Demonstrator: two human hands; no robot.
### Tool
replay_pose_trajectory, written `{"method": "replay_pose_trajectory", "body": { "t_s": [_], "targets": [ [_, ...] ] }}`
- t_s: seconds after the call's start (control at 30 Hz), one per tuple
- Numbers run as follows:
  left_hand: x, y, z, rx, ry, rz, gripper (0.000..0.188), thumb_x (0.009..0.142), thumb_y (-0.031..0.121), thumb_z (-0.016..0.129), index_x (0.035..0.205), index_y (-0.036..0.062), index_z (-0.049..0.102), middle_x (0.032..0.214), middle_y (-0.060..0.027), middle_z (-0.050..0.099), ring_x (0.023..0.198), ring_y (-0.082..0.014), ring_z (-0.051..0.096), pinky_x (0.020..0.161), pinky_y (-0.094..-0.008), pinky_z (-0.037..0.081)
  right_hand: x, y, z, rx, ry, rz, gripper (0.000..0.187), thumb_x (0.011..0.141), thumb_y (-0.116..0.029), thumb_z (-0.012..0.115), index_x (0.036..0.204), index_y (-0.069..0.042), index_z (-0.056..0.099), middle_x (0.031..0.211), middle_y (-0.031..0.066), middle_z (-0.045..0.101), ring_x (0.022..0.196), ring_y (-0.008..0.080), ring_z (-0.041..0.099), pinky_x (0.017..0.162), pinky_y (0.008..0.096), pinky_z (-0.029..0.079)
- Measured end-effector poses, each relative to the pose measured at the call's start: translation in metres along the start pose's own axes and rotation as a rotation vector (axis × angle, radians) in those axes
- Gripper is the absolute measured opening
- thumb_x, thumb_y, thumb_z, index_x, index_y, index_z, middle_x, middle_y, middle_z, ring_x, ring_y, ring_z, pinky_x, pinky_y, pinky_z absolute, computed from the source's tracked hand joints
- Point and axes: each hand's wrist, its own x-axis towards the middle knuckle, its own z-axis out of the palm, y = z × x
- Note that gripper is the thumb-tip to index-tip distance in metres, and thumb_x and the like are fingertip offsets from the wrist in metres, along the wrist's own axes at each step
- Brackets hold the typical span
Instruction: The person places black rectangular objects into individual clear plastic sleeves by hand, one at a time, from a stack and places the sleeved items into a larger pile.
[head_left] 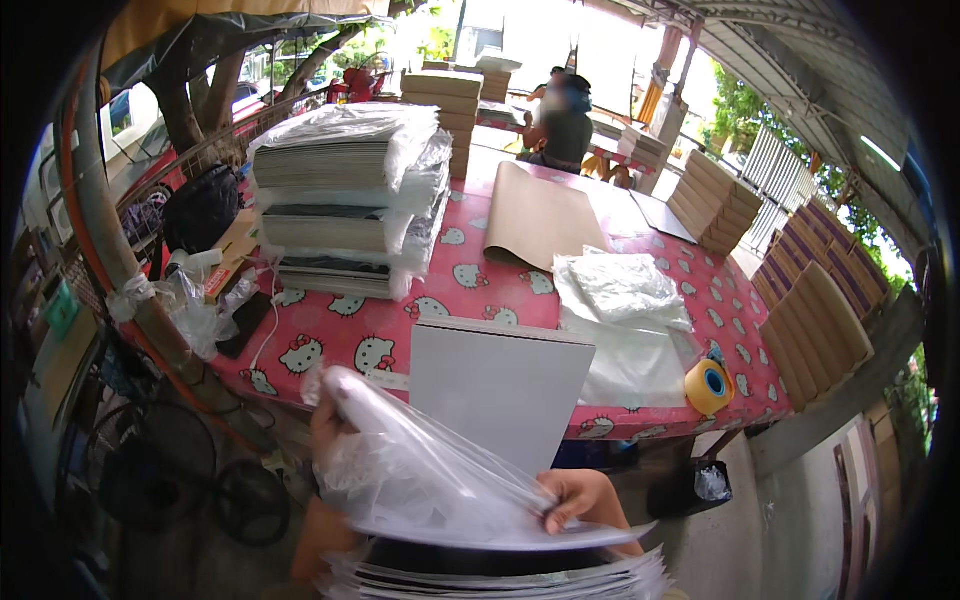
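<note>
A clear plastic bag [430, 470] is stretched between my two hands at the front of the table. My left hand [328, 425] grips its raised, bunched side and is partly covered by the plastic. Lower on the right, my right hand [578, 498] pinches the bag's edge between thumb and fingers. Just below the bag, close to my body, lies a stack of thin sheets [490, 582] with a dark top. Beyond my hands, a white rectangular stack [500, 390] rests at the table's near edge.
Plastic-wrapped stacks [340, 180] rise at the left of the pink patterned table [460, 240]. Brown paper [540, 215], folded clear bags [625, 290] and a yellow tape roll [709, 387] lie rightward. Cartons [815, 320] stand at right; a fan [150, 470] is lower left. Someone [565, 125] sits beyond.
</note>
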Motion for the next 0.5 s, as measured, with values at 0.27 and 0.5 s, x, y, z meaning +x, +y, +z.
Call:
{"method": "replay_pose_trajectory", "body": {
  "t_s": [0.27,0.5],
  "targets": [
    [0.030,-0.038,-0.075,0.771,-1.090,-0.497,0.028,0.080,0.030,0.051,0.091,0.0044,0.054,0.090,-0.0107,0.057,0.076,-0.0226,0.056,0.064,-0.0360,0.046,-0.005,-0.019,-0.021,0.799,0.885,-0.797,0.053,0.078,-0.041,0.051,0.112,-0.001,0.043,0.087,0.0122,0.056,0.071,0.0225,0.056,0.065,0.0346,0.048],
    [0.036,-0.001,-0.074,-0.109,-0.604,-0.129,0.041,0.083,0.038,0.047,0.104,0.0035,0.051,0.105,-0.0105,0.053,0.097,-0.0242,0.052,0.079,-0.0418,0.043,0.000,0.009,-0.018,-0.022,-0.044,0.051,0.049,0.072,-0.026,0.065,0.109,0.000,0.047,0.082,0.0108,0.059,0.071,0.0189,0.058,0.063,0.0315,0.047]
  ]
}}
